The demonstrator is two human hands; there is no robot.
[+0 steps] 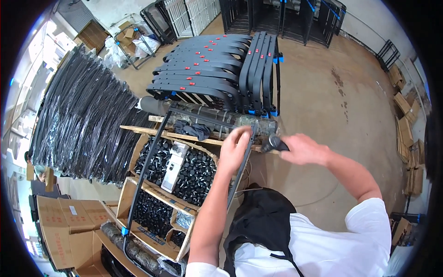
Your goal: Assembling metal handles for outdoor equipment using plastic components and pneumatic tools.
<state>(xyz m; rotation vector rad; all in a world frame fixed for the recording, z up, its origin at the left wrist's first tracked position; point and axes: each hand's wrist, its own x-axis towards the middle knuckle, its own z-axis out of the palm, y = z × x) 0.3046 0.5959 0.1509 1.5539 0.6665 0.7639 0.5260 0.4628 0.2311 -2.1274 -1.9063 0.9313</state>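
Note:
A black metal frame [146, 171] leans over open boxes in front of me. My left hand [234, 148] grips the frame's upper right corner, fingers wrapped around the tube. My right hand [302, 148] holds a small black plug or cap [274, 144] at the tube's end, right beside my left hand. A long plastic-wrapped black roll [203, 113] lies across the wooden pallet edge just behind both hands.
Cardboard boxes of black knobs [194, 173] sit below the frame, with a white tool [173, 166] on top. A stack of curved black frames [207, 69] stands behind. Wrapped black bundles [83, 124] fill the left. More cartons [69, 226] sit lower left; flattened cardboard [406, 129] lines the right wall.

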